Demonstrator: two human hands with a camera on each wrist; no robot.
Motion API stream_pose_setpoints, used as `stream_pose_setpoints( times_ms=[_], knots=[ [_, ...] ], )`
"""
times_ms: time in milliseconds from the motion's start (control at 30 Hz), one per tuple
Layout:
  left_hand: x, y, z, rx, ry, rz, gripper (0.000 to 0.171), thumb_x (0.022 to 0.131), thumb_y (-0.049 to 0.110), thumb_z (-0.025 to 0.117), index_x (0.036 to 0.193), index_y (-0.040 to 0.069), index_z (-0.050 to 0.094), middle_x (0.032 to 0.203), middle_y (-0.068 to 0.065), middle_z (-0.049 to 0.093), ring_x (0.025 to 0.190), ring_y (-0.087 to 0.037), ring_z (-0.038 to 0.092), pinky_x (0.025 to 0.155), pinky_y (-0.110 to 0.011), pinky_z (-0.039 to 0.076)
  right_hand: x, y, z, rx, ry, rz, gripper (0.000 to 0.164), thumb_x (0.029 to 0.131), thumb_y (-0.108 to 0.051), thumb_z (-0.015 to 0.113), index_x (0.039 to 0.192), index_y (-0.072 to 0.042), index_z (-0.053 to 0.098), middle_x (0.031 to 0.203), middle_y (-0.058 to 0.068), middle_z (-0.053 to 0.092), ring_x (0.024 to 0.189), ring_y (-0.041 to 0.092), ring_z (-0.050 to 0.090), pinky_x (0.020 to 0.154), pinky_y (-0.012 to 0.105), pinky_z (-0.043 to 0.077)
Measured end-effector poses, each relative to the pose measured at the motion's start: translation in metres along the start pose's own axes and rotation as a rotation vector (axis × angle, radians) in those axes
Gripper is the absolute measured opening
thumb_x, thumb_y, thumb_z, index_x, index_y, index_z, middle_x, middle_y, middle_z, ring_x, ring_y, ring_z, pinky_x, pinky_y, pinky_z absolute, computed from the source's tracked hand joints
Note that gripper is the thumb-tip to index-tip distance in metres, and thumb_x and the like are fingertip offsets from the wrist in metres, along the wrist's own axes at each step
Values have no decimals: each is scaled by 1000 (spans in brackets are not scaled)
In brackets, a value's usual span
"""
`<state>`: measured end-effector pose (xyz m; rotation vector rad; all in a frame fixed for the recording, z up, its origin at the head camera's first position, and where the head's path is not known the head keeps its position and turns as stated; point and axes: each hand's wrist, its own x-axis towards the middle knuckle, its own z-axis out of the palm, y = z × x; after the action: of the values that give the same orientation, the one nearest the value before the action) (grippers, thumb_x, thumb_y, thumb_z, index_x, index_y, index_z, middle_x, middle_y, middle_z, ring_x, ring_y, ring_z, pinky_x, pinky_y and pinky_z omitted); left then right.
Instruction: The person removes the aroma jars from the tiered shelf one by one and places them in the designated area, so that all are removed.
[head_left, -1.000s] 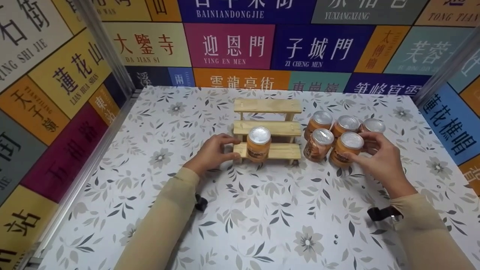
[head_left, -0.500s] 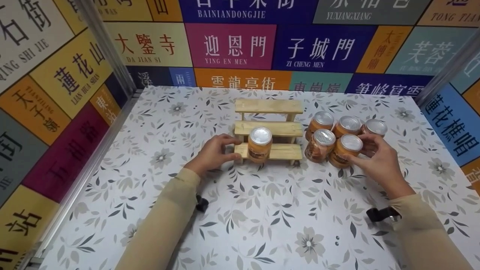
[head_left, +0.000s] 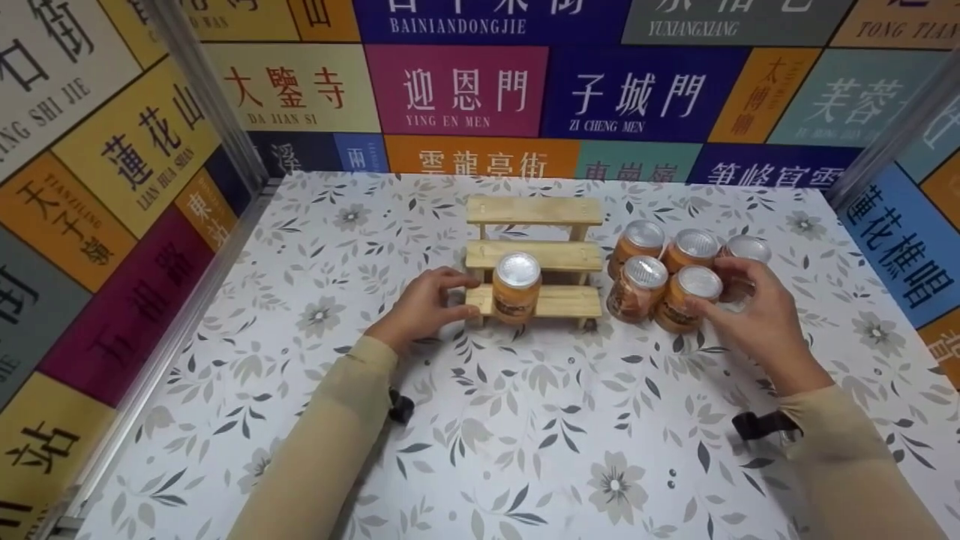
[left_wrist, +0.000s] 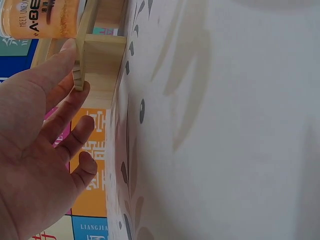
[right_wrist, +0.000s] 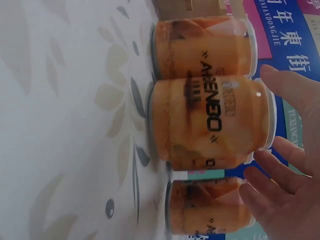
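A small three-step wooden stand [head_left: 566, 302] is on the table, with an orange can [head_left: 515, 301] with a silver lid upright on the left of its lowest step. My left hand [head_left: 420, 306] pinches that step's left end between thumb and fingers; the left wrist view shows the plank [left_wrist: 79, 67] between them, the other fingers loosely bent. To the right, my right hand [head_left: 761, 322] holds the front-right orange can [head_left: 679, 309] near its lid, thumb in front and fingers behind. In the right wrist view the can [right_wrist: 200, 122] stands upright on the table.
Several like cans, such as the front-left can [head_left: 636, 296] and a back can [head_left: 641, 240], stand close beside the held one, right of the stand. A floral cloth [head_left: 510, 450] covers the table. Panels with printed signs [head_left: 457, 90] rise at the back and sides.
The can in my right hand has shifted slightly left, closer to its front-left neighbour, and my right hand with it. My left hand and the stand hold still.
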<state>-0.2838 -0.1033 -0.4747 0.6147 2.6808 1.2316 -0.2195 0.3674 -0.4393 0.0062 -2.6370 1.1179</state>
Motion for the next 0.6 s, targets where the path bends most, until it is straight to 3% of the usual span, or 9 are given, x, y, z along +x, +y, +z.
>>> stream_pose_setpoints(
  times_ms=[133,233,467,600],
  knots=[
    [-1,0,-1,1,-2,-8,49,88,29,84,134,19,70,129,-3,65,102,-30,61,85,-34,49,-3,-11,6,30,56,-104,67,82,-24,90,139,-9,58,130,13,63,108,19,58,85,8,42],
    [0,0,-2,-1,-1,-4,49,88,29,84,134,19,70,129,-2,65,101,-28,60,85,-35,49,-5,-19,12,46,74,-183,62,81,-17,90,135,-7,61,130,11,63,111,19,58,86,11,43],
    [-1,0,-3,-13,-3,0,50,87,30,84,134,19,70,128,-2,65,101,-28,60,84,-35,49,-7,-36,30,19,49,-346,57,80,-12,90,131,-7,64,134,9,64,128,21,55,108,15,38],
    [-2,-1,-1,-17,-7,-4,50,88,31,83,134,20,69,127,-1,65,102,-30,61,84,-34,49,-10,-48,40,48,26,-397,57,80,-9,90,131,-9,65,134,9,65,126,27,58,107,14,39]
  ],
)
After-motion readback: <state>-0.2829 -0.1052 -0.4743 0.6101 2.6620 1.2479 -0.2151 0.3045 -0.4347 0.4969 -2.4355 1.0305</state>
